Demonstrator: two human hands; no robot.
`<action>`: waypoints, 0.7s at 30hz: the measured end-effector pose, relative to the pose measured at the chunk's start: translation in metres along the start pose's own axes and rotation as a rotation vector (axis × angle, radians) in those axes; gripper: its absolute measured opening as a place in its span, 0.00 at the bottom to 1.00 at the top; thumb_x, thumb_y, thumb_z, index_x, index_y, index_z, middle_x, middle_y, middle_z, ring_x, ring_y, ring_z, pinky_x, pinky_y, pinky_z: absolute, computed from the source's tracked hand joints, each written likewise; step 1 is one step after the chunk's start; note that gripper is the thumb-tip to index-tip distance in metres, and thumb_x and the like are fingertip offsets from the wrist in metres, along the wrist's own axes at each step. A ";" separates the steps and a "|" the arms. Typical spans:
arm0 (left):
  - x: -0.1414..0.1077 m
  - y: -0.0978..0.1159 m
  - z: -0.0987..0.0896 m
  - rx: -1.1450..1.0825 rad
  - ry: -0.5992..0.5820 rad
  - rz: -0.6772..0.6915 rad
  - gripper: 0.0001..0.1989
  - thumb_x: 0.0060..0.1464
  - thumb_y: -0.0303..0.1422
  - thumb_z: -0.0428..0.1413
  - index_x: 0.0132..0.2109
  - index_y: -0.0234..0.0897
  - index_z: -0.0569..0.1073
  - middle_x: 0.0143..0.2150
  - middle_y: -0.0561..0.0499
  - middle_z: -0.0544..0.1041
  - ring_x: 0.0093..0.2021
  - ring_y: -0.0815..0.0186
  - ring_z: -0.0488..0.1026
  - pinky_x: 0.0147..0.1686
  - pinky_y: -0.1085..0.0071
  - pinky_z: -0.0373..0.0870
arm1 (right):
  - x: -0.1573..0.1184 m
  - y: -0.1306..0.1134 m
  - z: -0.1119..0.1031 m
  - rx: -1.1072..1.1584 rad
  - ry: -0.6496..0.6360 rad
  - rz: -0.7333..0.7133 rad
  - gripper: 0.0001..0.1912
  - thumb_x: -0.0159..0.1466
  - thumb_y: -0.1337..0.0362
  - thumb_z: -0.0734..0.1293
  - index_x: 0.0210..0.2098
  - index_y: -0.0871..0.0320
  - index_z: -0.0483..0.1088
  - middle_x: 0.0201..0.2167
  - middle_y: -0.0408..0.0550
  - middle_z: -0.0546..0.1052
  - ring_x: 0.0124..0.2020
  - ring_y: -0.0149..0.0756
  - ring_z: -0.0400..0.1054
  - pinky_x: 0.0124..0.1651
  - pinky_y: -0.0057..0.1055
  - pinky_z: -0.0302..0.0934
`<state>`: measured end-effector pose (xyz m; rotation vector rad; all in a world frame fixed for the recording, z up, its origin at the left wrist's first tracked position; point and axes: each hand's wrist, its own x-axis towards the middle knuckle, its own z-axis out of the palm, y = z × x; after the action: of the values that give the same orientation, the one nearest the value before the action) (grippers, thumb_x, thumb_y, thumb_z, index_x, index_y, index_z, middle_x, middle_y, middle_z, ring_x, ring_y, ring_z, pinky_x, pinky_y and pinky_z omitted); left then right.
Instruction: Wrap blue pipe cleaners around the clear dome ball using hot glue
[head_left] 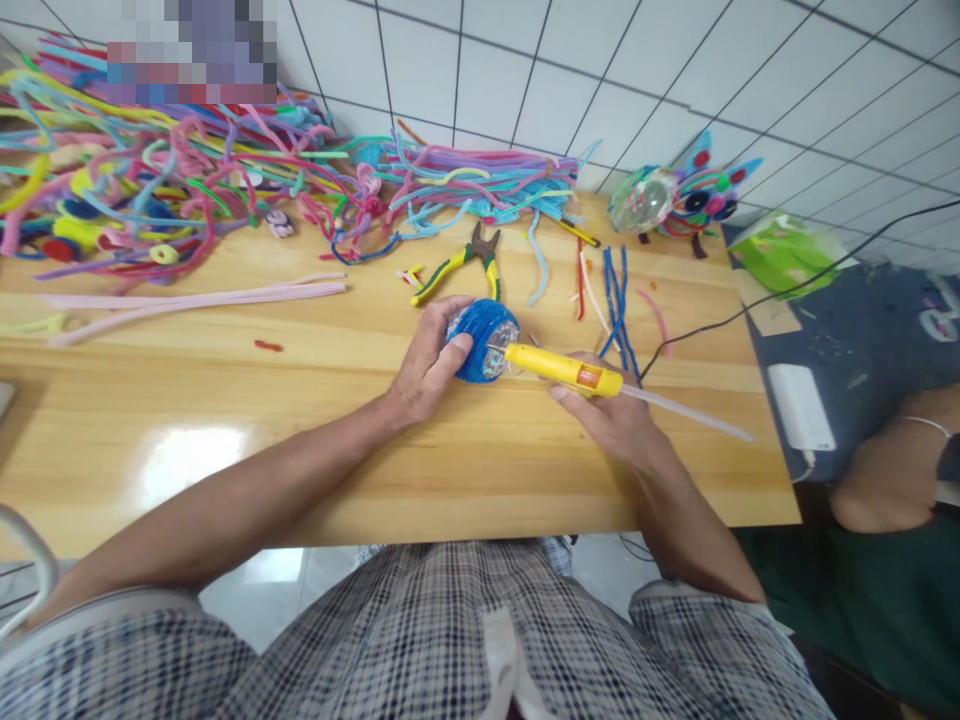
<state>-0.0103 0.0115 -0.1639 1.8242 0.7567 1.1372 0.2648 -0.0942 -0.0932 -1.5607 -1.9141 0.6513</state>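
A glossy wooden table [450,460] meets a tiled wall [495,60]. Above the table's middle, the left hand [429,365] clamps its fingers on a blue ball [487,325]; the right hand [609,418] grips a glue gun [551,368], which hides some fingertips. Whether the gun touches the ball is unclear. The frame cuts off a co-worker's arm [892,460].

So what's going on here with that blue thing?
A person's left hand holds the blue-wrapped piece, while their right hand holds a yellow glue gun with its tip at the piece's clear end. I can't tell if glue is coming out. Pliers lie just beyond, and colourful fuzzy sticks are piled near the wall.
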 end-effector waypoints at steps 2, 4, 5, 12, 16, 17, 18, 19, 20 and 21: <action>0.000 -0.002 0.001 -0.004 -0.005 0.002 0.30 0.77 0.57 0.51 0.73 0.44 0.66 0.70 0.39 0.74 0.71 0.47 0.73 0.74 0.44 0.71 | 0.000 0.001 0.000 -0.001 -0.004 -0.005 0.08 0.76 0.54 0.69 0.43 0.49 0.77 0.42 0.48 0.85 0.43 0.45 0.79 0.47 0.42 0.73; 0.000 -0.003 0.002 -0.003 -0.010 0.005 0.32 0.76 0.58 0.53 0.74 0.44 0.65 0.71 0.39 0.72 0.72 0.46 0.72 0.76 0.43 0.70 | 0.000 0.001 0.000 0.002 -0.002 -0.003 0.08 0.76 0.54 0.69 0.43 0.49 0.77 0.43 0.47 0.85 0.43 0.45 0.79 0.47 0.42 0.73; 0.000 -0.004 0.002 0.000 -0.014 0.008 0.32 0.76 0.58 0.53 0.74 0.44 0.65 0.71 0.38 0.72 0.73 0.46 0.71 0.76 0.43 0.69 | 0.000 0.002 0.001 0.006 0.001 0.005 0.07 0.76 0.54 0.69 0.44 0.49 0.77 0.43 0.47 0.85 0.43 0.45 0.79 0.47 0.42 0.73; 0.000 -0.008 0.001 0.010 -0.026 0.047 0.33 0.76 0.57 0.54 0.75 0.42 0.63 0.71 0.37 0.71 0.72 0.46 0.71 0.76 0.44 0.69 | -0.001 0.003 0.002 0.014 0.008 0.028 0.08 0.76 0.53 0.69 0.46 0.49 0.77 0.43 0.48 0.85 0.44 0.47 0.80 0.48 0.44 0.74; 0.000 -0.008 0.001 0.016 -0.022 0.036 0.34 0.75 0.60 0.53 0.74 0.43 0.63 0.71 0.37 0.71 0.73 0.45 0.72 0.76 0.43 0.70 | -0.002 0.006 0.003 0.025 0.017 0.041 0.09 0.76 0.53 0.69 0.48 0.49 0.78 0.44 0.48 0.85 0.45 0.47 0.81 0.49 0.44 0.76; 0.000 -0.008 0.001 0.016 -0.022 0.035 0.34 0.75 0.60 0.53 0.74 0.44 0.63 0.71 0.37 0.71 0.72 0.45 0.72 0.75 0.43 0.70 | -0.003 0.006 0.004 0.033 0.024 0.052 0.10 0.76 0.52 0.70 0.49 0.49 0.78 0.44 0.48 0.85 0.45 0.47 0.81 0.50 0.45 0.76; 0.000 -0.008 0.002 0.017 -0.021 0.035 0.34 0.75 0.60 0.53 0.74 0.44 0.63 0.71 0.37 0.72 0.72 0.45 0.72 0.75 0.43 0.70 | -0.003 0.007 0.004 0.040 0.030 0.064 0.10 0.76 0.52 0.70 0.50 0.49 0.78 0.44 0.48 0.86 0.45 0.48 0.81 0.50 0.45 0.76; 0.000 -0.008 0.002 0.020 -0.020 0.036 0.34 0.74 0.60 0.54 0.74 0.44 0.63 0.71 0.37 0.72 0.72 0.45 0.72 0.75 0.43 0.71 | -0.003 0.008 0.005 0.047 0.039 0.072 0.11 0.76 0.51 0.71 0.50 0.49 0.79 0.44 0.49 0.86 0.45 0.48 0.81 0.50 0.45 0.77; 0.000 -0.008 0.002 0.024 -0.019 0.036 0.34 0.74 0.60 0.54 0.74 0.44 0.63 0.71 0.37 0.71 0.72 0.45 0.72 0.75 0.43 0.71 | -0.003 0.008 0.005 0.053 0.048 0.075 0.11 0.75 0.51 0.71 0.50 0.48 0.79 0.44 0.49 0.85 0.45 0.49 0.81 0.50 0.45 0.77; 0.000 -0.008 0.003 0.029 -0.018 0.034 0.35 0.74 0.60 0.55 0.74 0.44 0.63 0.71 0.37 0.71 0.73 0.45 0.72 0.75 0.43 0.70 | -0.004 0.008 0.005 0.057 0.054 0.072 0.10 0.75 0.51 0.71 0.50 0.48 0.79 0.44 0.49 0.85 0.45 0.48 0.81 0.50 0.45 0.76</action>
<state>-0.0084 0.0142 -0.1717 1.8757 0.7384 1.1352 0.2673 -0.0962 -0.1022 -1.6011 -1.7916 0.6809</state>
